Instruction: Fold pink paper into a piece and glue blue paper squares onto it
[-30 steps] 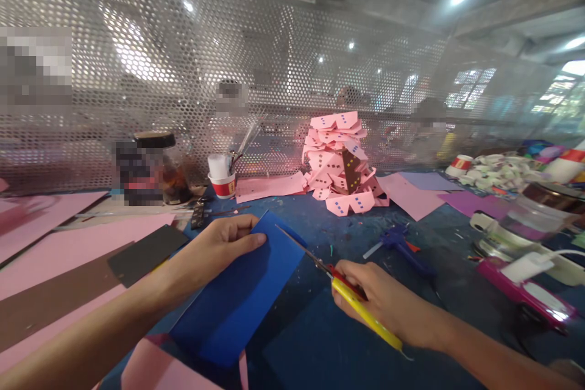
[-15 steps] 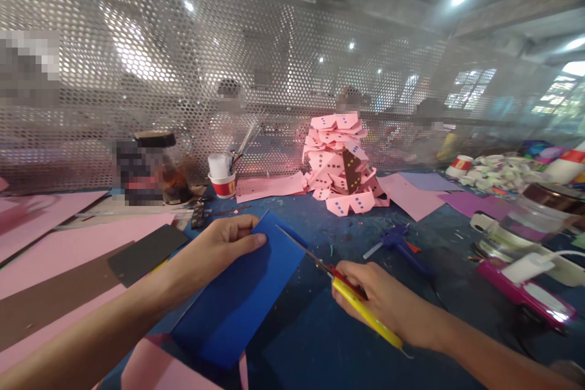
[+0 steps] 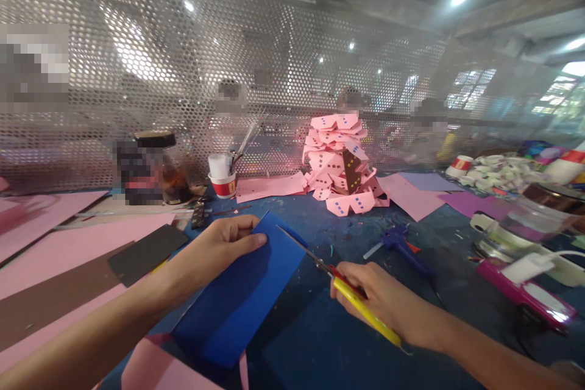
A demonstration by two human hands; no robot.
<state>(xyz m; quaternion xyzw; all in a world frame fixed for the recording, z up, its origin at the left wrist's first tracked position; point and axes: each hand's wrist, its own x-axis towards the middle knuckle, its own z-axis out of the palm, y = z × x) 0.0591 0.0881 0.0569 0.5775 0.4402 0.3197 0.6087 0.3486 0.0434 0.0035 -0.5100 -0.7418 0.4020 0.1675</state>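
A sheet of blue paper (image 3: 247, 298) slants across the middle of the view, its far edge raised off the table. My left hand (image 3: 233, 241) pinches it near the upper left edge, thumb on top and fingers curled behind. In my right hand (image 3: 365, 292) is a pair of scissors (image 3: 359, 304) with red and yellow handles. The blades lie across the far end of the blue paper, pointing up and left, with a narrow strip of it beyond them. Pink paper (image 3: 159, 365) lies partly under the sheet's near end.
A pile of folded pink paper pieces (image 3: 338, 164) stands at the back before a perforated metal screen (image 3: 274, 61). A blue glue gun (image 3: 402, 247) and a magenta power strip (image 3: 525, 292) lie right. A red-and-white cup (image 3: 223, 186) stands back left; a dark card (image 3: 148, 253) lies left.
Almost nothing differs. Both hands, the scissors and the blue paper keep nearly the same place and pose.
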